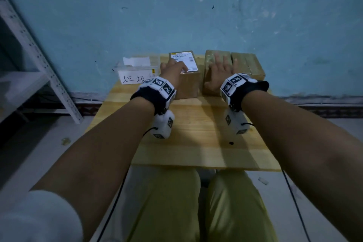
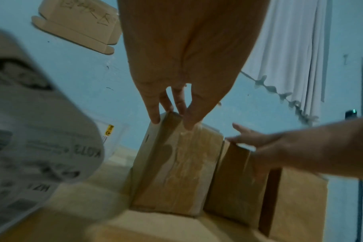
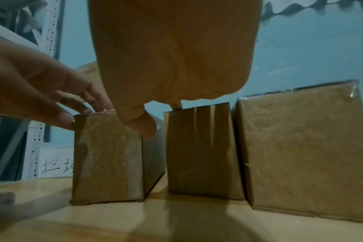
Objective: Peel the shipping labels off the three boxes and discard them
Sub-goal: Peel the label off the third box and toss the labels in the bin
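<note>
Three brown taped boxes stand in a row at the far edge of the wooden table (image 1: 196, 143). The left box (image 1: 188, 86) (image 2: 176, 172) (image 3: 108, 155) carries a white shipping label (image 1: 189, 61) on its top. My left hand (image 1: 172, 70) (image 2: 170, 117) (image 3: 52, 98) reaches over it, straight fingertips touching the label's near edge. My right hand (image 1: 218, 72) (image 2: 269, 147) (image 3: 172, 57) lies flat, fingers spread, on the bare top of the middle box (image 1: 211, 55) (image 3: 203, 152). The right box (image 1: 249, 65) (image 3: 305, 155) shows no label on top.
A clear plastic bin (image 1: 137, 68) with a handwritten paper sign (image 1: 133, 79) (image 3: 54, 167) stands left of the boxes, a white sheet inside it. A blue wall rises right behind the table. A white metal shelf (image 1: 39, 55) stands at the left.
</note>
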